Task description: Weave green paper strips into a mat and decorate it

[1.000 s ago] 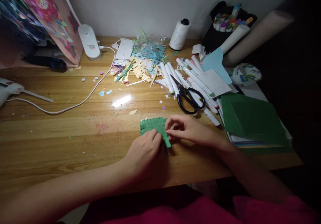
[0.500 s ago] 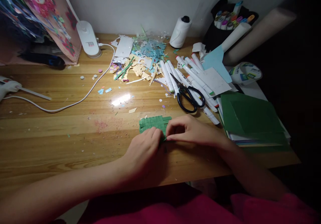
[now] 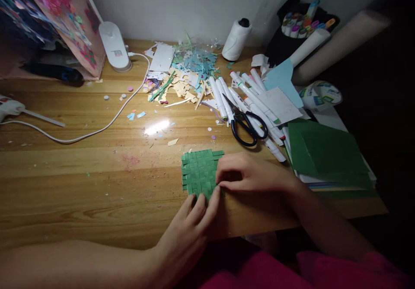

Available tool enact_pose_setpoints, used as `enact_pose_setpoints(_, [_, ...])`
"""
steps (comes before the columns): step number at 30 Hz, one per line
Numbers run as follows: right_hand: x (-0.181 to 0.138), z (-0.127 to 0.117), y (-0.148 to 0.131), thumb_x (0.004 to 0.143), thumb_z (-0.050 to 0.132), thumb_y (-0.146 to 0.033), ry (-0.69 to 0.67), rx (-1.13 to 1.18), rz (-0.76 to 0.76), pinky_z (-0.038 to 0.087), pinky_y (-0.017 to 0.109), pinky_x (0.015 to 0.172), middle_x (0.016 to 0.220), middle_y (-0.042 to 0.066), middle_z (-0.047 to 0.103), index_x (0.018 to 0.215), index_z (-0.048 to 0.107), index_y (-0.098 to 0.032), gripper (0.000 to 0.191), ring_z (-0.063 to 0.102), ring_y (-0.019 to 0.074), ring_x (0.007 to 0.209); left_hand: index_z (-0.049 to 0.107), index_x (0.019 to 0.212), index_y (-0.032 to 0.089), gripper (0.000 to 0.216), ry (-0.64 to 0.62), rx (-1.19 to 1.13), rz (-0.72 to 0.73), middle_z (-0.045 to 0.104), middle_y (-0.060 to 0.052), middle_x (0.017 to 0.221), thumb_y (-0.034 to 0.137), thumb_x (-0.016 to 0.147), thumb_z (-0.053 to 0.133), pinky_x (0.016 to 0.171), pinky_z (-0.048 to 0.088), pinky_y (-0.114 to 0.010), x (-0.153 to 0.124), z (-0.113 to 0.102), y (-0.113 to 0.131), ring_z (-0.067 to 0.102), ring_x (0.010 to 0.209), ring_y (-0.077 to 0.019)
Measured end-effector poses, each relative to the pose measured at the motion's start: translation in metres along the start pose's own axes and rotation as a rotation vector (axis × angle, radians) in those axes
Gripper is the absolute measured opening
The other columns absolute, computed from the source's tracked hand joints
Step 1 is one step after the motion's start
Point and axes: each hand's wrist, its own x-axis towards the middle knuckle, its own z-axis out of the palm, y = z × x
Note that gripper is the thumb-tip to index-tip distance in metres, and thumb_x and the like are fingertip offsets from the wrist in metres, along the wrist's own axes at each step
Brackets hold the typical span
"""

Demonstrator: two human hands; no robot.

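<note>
One green woven mat point(image 3: 199, 172) is lying on the surface point(image 3: 97, 185). Of two hands, the right hand point(image 3: 249, 174) is pinching its right edge; the left hand point(image 3: 188, 233), fingers flat, is touching its near edge.

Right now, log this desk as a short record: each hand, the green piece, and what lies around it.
Left hand: fingers flat on the near edge of the woven green mat
Right hand: fingers pinch the mat's right edge
Mat: flat on the wooden desk
Behind mat: black scissors lying on white markers
Right of mat: green paper sheets
Far side: paper scraps, thread spool
</note>
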Motion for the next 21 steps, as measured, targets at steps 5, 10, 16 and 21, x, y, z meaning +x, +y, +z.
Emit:
enact_pose_setpoints(5, [0.004,0.008,-0.002,0.081,0.062,-0.016,0.062,-0.018,0.028,0.038,0.021,0.058,0.072,-0.001,0.056,0.075,0.060,-0.015,0.006,0.050,0.0101,0.065,0.070,0.104,0.015,0.028,0.026,-0.015,0.049,0.050,-0.012,0.136,0.024,0.083,0.053,0.095,0.037,-0.043,-0.003,0.005,-0.001,0.053,0.106,-0.0282])
enact_pose_setpoints(10, [0.005,0.010,-0.001,0.080,0.065,-0.017,0.093,-0.049,0.022,0.037,0.021,0.058,0.071,-0.001,0.055,0.075,0.058,-0.015,0.008,0.049,0.0101,0.065,0.061,0.118,0.007,0.037,0.041,-0.013,0.059,0.050,-0.015,0.136,0.018,0.087,0.043,0.095,0.038,-0.042,-0.004,0.003,-0.002,0.053,0.110,-0.0283])
enact_pose_setpoints(16, [0.004,0.013,-0.003,0.079,0.067,-0.019,0.123,-0.135,-0.009,0.037,0.023,0.061,0.073,0.000,0.055,0.076,0.058,-0.015,0.010,0.049,0.0117,0.068,0.050,0.130,0.013,0.041,0.040,0.031,0.050,0.058,-0.010,0.128,0.015,0.093,0.032,0.092,0.044,-0.038,0.000,-0.004,-0.005,0.059,0.104,-0.0229])
enact_pose_setpoints(21, [0.005,0.019,-0.002,0.083,0.061,-0.018,0.172,-0.275,-0.097,0.040,0.026,0.068,0.077,0.003,0.058,0.078,0.060,-0.015,0.006,0.052,0.0146,0.075,0.039,0.139,0.011,0.046,0.004,0.076,0.094,0.057,-0.012,0.129,0.017,0.094,0.032,0.092,0.047,-0.037,0.001,-0.005,-0.004,0.060,0.106,-0.0237])
